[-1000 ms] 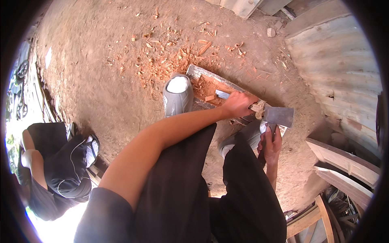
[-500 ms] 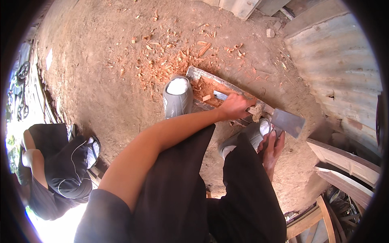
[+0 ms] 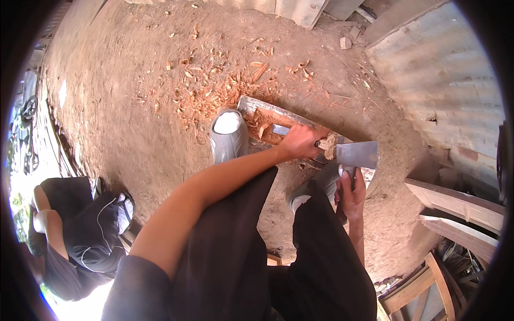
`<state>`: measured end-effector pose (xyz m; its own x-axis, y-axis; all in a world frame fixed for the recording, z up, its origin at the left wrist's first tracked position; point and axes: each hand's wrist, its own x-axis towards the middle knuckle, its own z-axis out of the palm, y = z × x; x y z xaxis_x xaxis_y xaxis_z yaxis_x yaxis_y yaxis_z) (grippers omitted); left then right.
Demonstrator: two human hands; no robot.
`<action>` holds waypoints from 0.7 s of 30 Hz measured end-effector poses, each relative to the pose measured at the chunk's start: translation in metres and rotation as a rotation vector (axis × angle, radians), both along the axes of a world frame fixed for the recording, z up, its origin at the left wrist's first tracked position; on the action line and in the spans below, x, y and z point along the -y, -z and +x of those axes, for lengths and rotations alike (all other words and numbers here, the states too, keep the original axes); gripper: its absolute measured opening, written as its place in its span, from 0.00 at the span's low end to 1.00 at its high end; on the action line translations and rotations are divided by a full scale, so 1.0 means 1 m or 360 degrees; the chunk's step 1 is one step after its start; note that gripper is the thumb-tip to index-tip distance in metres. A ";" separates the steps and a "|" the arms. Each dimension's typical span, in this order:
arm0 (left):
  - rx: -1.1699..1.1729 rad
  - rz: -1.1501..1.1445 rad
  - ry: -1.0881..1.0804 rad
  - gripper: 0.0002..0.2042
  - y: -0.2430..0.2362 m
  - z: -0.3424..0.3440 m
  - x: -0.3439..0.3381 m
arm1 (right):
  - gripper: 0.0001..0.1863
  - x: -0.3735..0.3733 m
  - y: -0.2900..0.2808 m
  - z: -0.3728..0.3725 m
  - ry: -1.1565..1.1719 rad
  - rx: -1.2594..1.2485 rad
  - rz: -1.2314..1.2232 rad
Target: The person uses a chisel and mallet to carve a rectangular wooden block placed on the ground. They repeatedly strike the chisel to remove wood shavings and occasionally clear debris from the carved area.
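A wooden block [image 3: 247, 105] with a hollow cut into it lies on the ground between my shoes. My left hand [image 3: 301, 142] is closed round a chisel [image 3: 279, 129], whose metal blade slants down into the hollow among loose chips. The frayed end of its wooden handle sticks out on the right side of that hand. My right hand [image 3: 352, 197] grips the handle of a cleaver [image 3: 357, 155] with a broad, flat grey blade. That blade is right beside the frayed handle end; whether they touch I cannot tell.
Wood shavings [image 3: 214, 96] are strewn over the dirt floor beyond the block. My grey shoes [image 3: 229, 142] flank the work. Another person [image 3: 80, 219] sits at the left. Corrugated metal sheeting [image 3: 439, 85] stands at the right, with wooden boards [image 3: 455, 206] below it.
My right hand has brought the cleaver up and left, to the end of the chisel handle. My left hand keeps its hold on the chisel in the hollow. The view has shifted slightly.
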<state>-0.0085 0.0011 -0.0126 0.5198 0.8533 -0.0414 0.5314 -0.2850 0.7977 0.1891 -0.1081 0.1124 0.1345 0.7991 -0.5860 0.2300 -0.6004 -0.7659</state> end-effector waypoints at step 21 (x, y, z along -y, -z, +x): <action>0.0131 0.0389 0.0617 0.22 -0.005 -0.008 0.031 | 0.16 0.030 -0.015 0.006 0.0139 -0.0073 0.0148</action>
